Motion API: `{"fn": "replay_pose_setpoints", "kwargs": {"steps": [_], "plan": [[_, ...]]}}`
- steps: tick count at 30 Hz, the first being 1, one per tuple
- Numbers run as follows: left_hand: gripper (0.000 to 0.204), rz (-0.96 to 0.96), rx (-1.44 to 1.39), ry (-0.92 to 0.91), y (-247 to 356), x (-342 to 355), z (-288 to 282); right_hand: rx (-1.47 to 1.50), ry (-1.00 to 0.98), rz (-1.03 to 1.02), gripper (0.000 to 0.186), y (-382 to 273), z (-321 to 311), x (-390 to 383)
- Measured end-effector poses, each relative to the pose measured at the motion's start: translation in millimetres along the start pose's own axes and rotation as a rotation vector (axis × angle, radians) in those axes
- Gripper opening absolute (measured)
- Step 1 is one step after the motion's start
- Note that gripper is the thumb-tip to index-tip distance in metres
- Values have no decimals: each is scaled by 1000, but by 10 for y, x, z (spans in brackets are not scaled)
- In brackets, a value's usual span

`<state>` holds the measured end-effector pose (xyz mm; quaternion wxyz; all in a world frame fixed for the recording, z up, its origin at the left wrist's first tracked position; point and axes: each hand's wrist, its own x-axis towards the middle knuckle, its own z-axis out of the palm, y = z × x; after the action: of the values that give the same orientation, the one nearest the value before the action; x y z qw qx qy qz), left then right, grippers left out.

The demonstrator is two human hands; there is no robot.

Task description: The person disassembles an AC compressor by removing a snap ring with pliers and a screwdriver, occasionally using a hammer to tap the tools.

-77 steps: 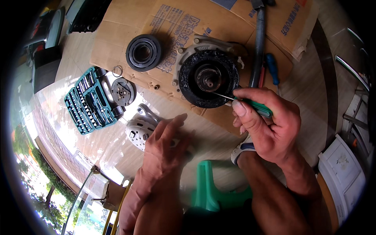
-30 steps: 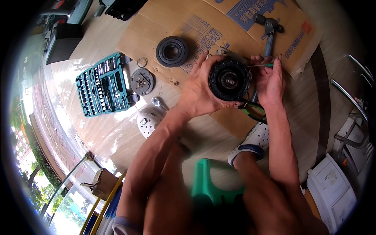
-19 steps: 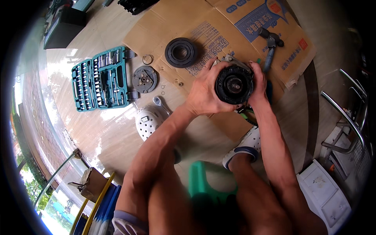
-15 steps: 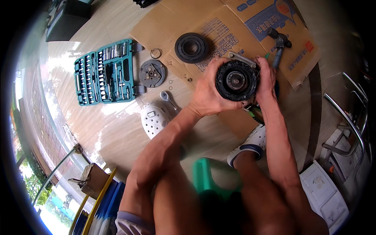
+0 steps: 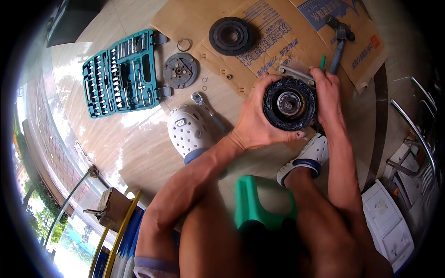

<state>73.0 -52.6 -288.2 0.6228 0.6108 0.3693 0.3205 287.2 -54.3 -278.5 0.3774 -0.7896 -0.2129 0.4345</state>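
Observation:
Between both hands I hold what looks like an air-conditioning compressor (image 5: 298,72), its black ring-shaped coil end (image 5: 274,118) and central shaft facing up. My left hand (image 5: 254,121) wraps round its left side, thumb along the lower edge. My right hand (image 5: 328,97) grips the right side, near a metal bracket and a green piece (image 5: 323,61). Most of the body below the ring is hidden. Beyond it, a black grooved pulley (image 5: 218,41) lies on the cardboard (image 5: 273,18). A round metal clutch plate (image 5: 174,78) sits on the floor at the left, with a snap ring (image 5: 179,48) above it.
An opened teal socket set (image 5: 148,67) lies at the left. A ratchet (image 5: 204,103) rests beside my left white clog (image 5: 185,127). A hammer (image 5: 339,48) lies on the cardboard at the far right. A green stool (image 5: 248,199) stands beneath me; a white cabinet (image 5: 387,220) is at the right.
The compressor and both hands have shifted slightly right and toward me in the picture. The whole view has also shifted a little. Both hands keep their hold.

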Motion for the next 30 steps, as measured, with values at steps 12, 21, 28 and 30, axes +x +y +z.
{"fn": "replay_pose_setpoints", "kwargs": {"steps": [12, 21, 28, 30], "plan": [[126, -103, -122, -14, 0, -31, -180, -312, 13, -130, 52, -227, 110, -153], [125, -138, -88, 21, 43, -84, -261, -292, 12, -138, 56, -237, 194, -180], [126, -165, -87, 32, 48, -73, -278, -247, -14, -168, 53, -302, 209, -230], [126, -179, -100, 39, 51, -68, -275, -199, -24, -152, 54, -303, 189, -222]]}}
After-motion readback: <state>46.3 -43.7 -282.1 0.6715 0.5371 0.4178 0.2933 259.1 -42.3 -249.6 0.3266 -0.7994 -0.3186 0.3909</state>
